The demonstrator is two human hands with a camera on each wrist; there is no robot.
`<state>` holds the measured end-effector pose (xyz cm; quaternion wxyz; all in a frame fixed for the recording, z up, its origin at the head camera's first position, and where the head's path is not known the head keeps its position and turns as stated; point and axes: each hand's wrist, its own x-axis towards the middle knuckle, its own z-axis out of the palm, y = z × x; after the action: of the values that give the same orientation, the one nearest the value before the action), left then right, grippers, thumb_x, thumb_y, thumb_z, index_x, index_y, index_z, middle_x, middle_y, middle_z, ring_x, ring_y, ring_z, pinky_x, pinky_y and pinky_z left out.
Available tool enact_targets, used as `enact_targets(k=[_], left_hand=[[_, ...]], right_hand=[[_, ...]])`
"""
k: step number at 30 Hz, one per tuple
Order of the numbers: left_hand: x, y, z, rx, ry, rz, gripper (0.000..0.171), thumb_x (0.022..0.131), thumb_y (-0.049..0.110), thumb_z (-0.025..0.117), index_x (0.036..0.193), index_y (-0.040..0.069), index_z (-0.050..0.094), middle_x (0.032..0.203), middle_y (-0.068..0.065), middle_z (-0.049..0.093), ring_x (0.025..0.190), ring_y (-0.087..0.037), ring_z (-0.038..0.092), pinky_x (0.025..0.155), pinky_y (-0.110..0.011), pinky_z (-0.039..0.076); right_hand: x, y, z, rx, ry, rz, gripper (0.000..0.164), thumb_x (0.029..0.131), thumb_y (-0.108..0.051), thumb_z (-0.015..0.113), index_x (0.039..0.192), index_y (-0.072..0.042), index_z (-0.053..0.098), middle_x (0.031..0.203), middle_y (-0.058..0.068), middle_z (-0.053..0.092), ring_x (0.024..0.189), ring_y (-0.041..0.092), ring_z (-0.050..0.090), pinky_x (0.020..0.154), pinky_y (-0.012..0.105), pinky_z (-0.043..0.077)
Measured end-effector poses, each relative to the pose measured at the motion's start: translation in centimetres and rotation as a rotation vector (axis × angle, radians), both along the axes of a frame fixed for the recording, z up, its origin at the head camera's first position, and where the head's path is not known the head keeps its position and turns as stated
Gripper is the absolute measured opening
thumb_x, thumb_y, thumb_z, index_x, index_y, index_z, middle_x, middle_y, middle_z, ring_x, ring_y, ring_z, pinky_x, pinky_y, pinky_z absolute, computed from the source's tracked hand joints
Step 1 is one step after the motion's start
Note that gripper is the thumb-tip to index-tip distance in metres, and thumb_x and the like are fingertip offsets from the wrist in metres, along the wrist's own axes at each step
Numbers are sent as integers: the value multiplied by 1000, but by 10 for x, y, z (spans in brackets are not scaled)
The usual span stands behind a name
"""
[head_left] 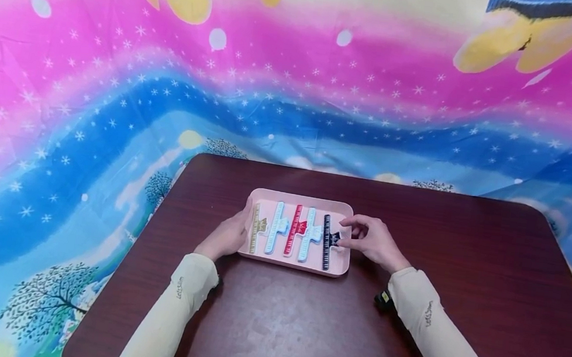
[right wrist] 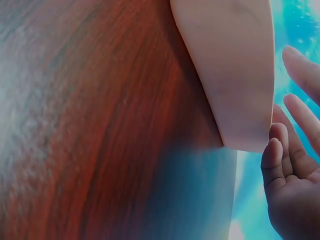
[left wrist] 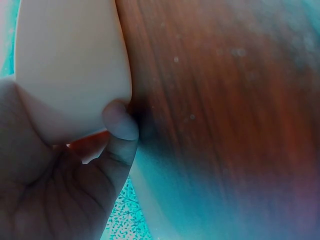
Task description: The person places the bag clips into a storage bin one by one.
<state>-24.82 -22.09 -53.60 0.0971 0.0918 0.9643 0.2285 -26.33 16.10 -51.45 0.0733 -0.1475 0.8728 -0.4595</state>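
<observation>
A pale pink tray (head_left: 287, 263) on the table holds several long clips with piano-key markings. From left to right lie a gold clip (head_left: 253, 239), a light blue clip (head_left: 272, 239), a red clip (head_left: 292, 235), another light blue clip (head_left: 305, 245) and a black clip (head_left: 326, 251). My left hand (head_left: 229, 235) holds the tray's left side, and in the left wrist view a bent finger (left wrist: 121, 122) presses its wall. At the right rim, my right hand (head_left: 371, 241) reaches over the tray with thumb and forefinger apart, fingertips right at the black clip's handle.
Dark brown wooden table (head_left: 466, 270) with rounded corners extends around the tray. Behind it hangs a colourful cloth (head_left: 328, 89) with snowflakes and trees. A small black device (head_left: 383, 300) sits at my right wrist.
</observation>
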Motion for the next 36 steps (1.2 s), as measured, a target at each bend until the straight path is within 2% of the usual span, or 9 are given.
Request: enact_targets(k=[9,16,24,31,36], left_hand=[[0,-1,-1,7,20,1,74,105,10,37,168,13,-4,169,-17,29,151,-31,38,125,-46,32],[0,0,-1,3,22,-3,74,105,9,36,168,12,-3,169,-18,29,152,-31,37,125,-46,32],[0,-1,-1,0,3,6,75,105,11,37,167,15,-6,171,-16,24,154,-31,33,127,-46,29],[1,-2,-1,20,13,-3,75,105,12,37,167,15,-6,171,-16,24,154,-32,32,127,-47,28],[3,-2,4,43,22,-8,74,109,20,42,168,12,-2,171,-17,24,155,-33,32,126,-49,30]], right_hand=[[1,7,5,-10,4,-22,43,82,-17,89,120,-5,74,97,13,63,79,26,55,65,26,47],[1,9,7,-10,0,-21,44,82,-20,89,121,-5,74,98,12,65,82,26,55,67,25,47],[2,9,8,-10,-9,-17,43,84,-20,88,121,-5,74,100,12,68,82,25,56,67,25,48],[3,12,9,-6,-14,-35,41,87,-23,85,123,-6,73,108,14,72,85,25,57,69,25,49],[3,15,8,0,-27,-41,44,88,-25,85,125,-7,72,111,12,72,86,25,58,71,26,51]])
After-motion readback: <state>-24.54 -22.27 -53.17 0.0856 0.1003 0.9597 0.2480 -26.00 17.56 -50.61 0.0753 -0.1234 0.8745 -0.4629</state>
